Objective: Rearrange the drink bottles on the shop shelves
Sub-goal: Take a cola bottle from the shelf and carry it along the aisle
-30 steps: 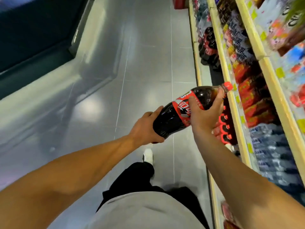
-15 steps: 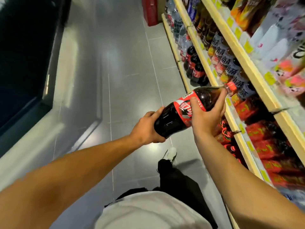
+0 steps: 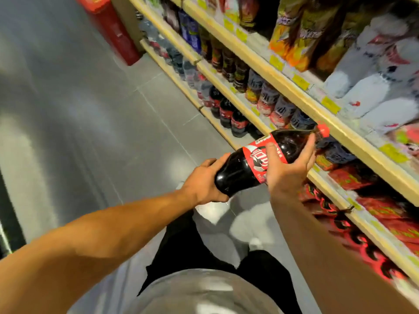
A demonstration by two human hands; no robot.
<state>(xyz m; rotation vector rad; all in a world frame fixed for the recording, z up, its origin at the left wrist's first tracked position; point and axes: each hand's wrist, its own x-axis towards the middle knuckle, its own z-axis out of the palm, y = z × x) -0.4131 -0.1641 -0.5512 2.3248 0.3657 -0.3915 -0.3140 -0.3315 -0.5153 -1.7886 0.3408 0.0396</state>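
Left hand [image 3: 204, 182] grips the base of the cola bottle [image 3: 240, 168]; right hand [image 3: 286, 168] wraps its red label; bottle held tilted, red cap [image 3: 323, 130] toward the shelves [image 3: 301, 99], beside the middle shelf edge; more cola bottles [image 3: 229, 115] stand on the lowest shelf.

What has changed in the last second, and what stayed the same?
The person walked forward along the shelves, so the dark cola bottles on the bottom shelf now lie closer. Unchanged: the left hand grips the cola bottle at its base, the right hand at its label.
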